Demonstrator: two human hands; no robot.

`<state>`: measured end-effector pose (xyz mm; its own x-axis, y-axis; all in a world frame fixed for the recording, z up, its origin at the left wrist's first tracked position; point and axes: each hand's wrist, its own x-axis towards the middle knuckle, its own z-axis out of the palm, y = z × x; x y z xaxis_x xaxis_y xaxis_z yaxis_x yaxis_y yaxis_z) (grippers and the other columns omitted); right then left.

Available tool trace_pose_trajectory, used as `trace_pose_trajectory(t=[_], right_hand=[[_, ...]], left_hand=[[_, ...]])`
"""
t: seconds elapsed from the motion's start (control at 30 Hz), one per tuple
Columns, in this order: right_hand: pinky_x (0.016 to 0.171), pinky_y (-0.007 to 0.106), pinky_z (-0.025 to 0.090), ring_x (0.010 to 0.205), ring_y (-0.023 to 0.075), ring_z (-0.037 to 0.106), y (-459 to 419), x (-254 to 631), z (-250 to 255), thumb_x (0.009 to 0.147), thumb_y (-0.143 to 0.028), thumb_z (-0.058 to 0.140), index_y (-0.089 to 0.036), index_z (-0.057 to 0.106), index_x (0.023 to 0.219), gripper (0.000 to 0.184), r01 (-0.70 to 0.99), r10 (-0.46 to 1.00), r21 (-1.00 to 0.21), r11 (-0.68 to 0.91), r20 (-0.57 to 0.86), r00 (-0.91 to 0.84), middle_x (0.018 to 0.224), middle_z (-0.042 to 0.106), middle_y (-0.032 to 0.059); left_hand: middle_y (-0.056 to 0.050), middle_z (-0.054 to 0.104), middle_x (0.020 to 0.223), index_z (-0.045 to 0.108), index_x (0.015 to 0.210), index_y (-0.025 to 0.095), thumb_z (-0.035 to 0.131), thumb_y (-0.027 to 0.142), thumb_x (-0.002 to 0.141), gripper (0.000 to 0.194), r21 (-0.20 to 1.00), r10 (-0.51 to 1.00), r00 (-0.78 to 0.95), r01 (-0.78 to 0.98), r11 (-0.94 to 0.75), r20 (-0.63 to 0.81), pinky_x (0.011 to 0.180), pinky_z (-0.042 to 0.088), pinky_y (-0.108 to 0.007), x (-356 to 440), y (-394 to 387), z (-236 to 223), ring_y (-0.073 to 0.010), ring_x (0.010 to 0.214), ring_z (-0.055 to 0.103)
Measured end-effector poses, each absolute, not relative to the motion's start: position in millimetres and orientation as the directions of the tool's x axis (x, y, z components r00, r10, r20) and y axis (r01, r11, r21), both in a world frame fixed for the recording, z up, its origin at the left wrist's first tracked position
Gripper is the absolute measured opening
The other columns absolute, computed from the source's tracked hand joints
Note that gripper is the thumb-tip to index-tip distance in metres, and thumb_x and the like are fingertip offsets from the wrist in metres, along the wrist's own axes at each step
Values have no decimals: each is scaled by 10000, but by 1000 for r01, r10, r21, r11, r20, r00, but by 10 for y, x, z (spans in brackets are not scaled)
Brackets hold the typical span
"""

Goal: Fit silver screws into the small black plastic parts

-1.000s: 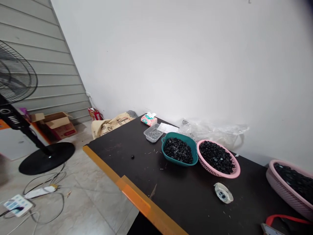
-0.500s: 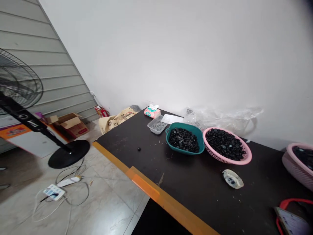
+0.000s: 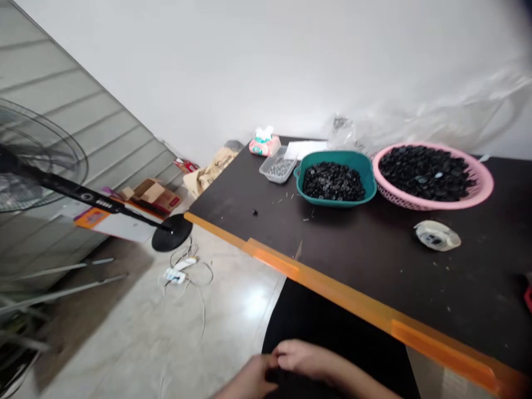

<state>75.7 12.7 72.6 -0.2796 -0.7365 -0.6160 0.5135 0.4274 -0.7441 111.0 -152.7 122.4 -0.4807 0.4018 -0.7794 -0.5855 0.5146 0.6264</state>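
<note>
Bringing my hands together at the bottom edge of the frame — my left hand [image 3: 249, 381] and right hand [image 3: 305, 357] have only just dropped into view, fingers [image 3: 286, 352] meeting close, though whether they pinch anything I cannot tell; both hands are blurred and cut off. Beneath them sits a dark shape [image 3: 332, 316] I can't make out, below the orange-edged counter [image 3: 374, 266]. Up there, well away from my fingers, a teal basket [image 3: 332, 157] and a pink basket [image 3: 415, 200] hold heaped black pieces [image 3: 332, 182].

left hand [image 3: 249, 381] | right hand [image 3: 305, 357] | low in view, meeting | grip unclear
</note>
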Motion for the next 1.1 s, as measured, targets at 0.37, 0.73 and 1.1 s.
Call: trace_pose_trajectory(t=[0.37,0.73,1.1], right_hand=[[637,234,407,696,119,531,233,786,559,1003,-426,434,-129,678,1054,388,589,-764,-695,413,-617,-191,924,646,67],[729,266,421,795,152,557,236,797,504,1010,-342,403,-152,605,921,292,578,-577,-721,382,-674,-461,838,596,42],[582,240,341,566,121,410,177,820,576,987,-183,315,-171,555,964,241,604,-467,-674,426,-735,-491,621,416,-35]], left_hand=[[-66,708,1130,667,1222,163,739,259,708,528,673,400,-542,-622,401,-739,912,476,-319,1207,-1543,1116,-263,1055,644],[-101,658,1130,647,1115,128,749,367,699,490,645,278,-582,-688,332,-764,992,418,-353,1345,-1432,924,-250,1087,579],[-92,713,1093,694,1047,128,719,388,734,407,627,223,-587,-740,242,-778,958,449,-335,1365,-1327,1207,-264,1063,637]])
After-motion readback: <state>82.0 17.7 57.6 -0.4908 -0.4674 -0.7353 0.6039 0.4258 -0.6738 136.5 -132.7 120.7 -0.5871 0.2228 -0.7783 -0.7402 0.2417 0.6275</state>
